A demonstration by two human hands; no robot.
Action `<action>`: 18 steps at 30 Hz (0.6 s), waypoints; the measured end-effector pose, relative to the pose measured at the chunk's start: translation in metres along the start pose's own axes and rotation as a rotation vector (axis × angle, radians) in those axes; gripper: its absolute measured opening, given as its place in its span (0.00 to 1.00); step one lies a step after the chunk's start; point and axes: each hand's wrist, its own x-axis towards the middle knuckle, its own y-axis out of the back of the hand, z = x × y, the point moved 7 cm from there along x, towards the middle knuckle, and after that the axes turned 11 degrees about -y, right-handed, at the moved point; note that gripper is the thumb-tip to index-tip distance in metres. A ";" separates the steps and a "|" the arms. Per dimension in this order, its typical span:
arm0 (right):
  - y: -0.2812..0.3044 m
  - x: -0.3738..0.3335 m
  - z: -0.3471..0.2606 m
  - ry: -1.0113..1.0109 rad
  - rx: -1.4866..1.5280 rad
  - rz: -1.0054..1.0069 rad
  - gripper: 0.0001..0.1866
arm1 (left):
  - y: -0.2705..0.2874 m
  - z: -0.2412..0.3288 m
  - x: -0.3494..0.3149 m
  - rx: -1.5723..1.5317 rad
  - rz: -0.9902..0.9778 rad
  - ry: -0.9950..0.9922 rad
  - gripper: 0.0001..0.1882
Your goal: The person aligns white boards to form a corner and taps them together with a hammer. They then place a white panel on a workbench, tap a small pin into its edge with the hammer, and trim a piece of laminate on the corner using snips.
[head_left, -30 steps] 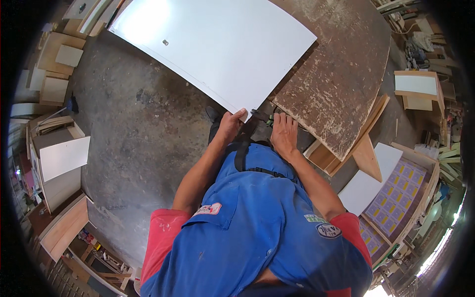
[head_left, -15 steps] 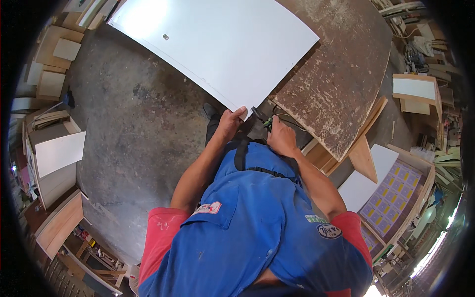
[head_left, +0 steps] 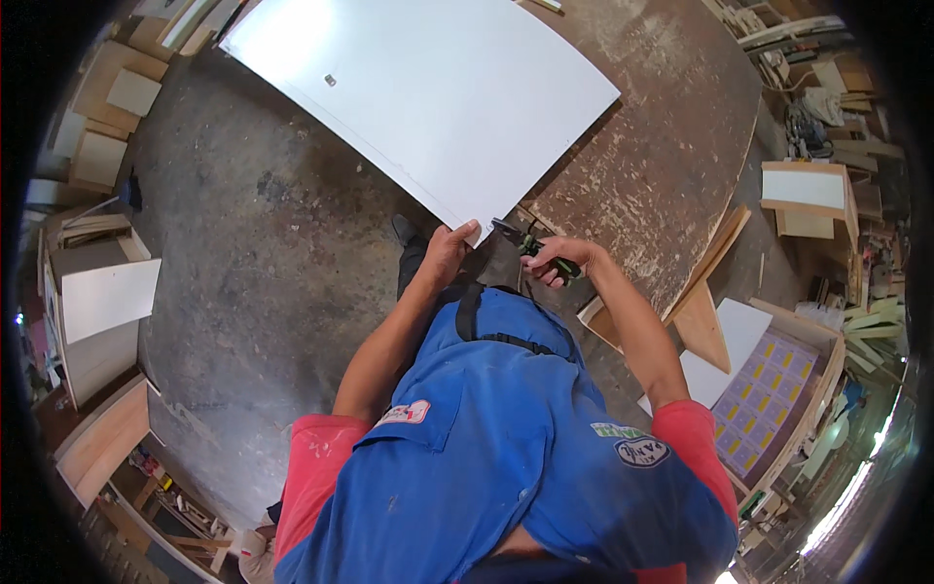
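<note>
A large white panel [head_left: 438, 117] lies across the upper middle, its nearest corner pointing toward me. My left hand [head_left: 446, 253] grips that corner, with the thumb on the top face. Just right of it, my right hand [head_left: 582, 253] holds black-and-green pliers [head_left: 510, 234] by the handles. Their jaws are at the panel's corner; I cannot tell whether they touch its edge. The fingers of my right hand wrap partly around the handles from below. A small metal-looking piece [head_left: 330, 80] rests on the panel near its left edge.
A worn brown tabletop [head_left: 647, 195] extends under and right of the panel. Wooden boards [head_left: 702, 326] lean at its near right end. Further right is a wooden box [head_left: 827, 365] with a purple-and-yellow patterned sheet. Cabinet parts [head_left: 112, 297] stand on the left. Concrete floor [head_left: 253, 253] spreads between.
My right hand has shifted slightly right and turned, so more of the pliers' handles shows. The panel's near corner and my left hand sit slightly lower in the view.
</note>
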 end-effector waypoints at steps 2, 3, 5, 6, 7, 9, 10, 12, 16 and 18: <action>-0.010 -0.002 -0.001 -0.012 0.062 -0.041 0.10 | 0.005 -0.001 0.001 0.049 0.011 -0.010 0.19; -0.010 -0.002 -0.001 -0.014 0.055 0.079 0.10 | 0.008 -0.005 0.000 0.085 0.032 0.029 0.20; -0.015 -0.006 -0.006 0.079 -0.342 0.450 0.10 | 0.008 -0.006 0.002 0.055 0.000 0.002 0.22; -0.011 -0.022 -0.018 0.142 -0.709 0.951 0.11 | 0.006 -0.007 0.002 0.005 -0.024 -0.009 0.23; -0.030 -0.035 -0.025 0.238 -1.131 1.377 0.15 | 0.008 -0.008 0.003 0.006 -0.006 -0.012 0.23; -0.048 -0.032 -0.018 0.305 -1.102 1.501 0.16 | 0.010 -0.010 0.005 0.004 -0.023 -0.026 0.23; -0.052 -0.031 -0.016 0.311 -1.087 1.588 0.17 | 0.011 -0.010 0.006 0.000 -0.027 -0.046 0.23; -0.056 -0.021 -0.012 0.326 -1.113 1.649 0.19 | 0.016 -0.018 0.006 0.009 -0.008 0.038 0.23; -0.058 -0.009 -0.010 0.248 -1.237 1.867 0.18 | 0.018 -0.017 0.007 0.113 -0.010 0.033 0.23; -0.057 -0.010 -0.010 0.191 -1.253 1.947 0.19 | 0.011 -0.013 0.007 -0.023 -0.057 -0.018 0.23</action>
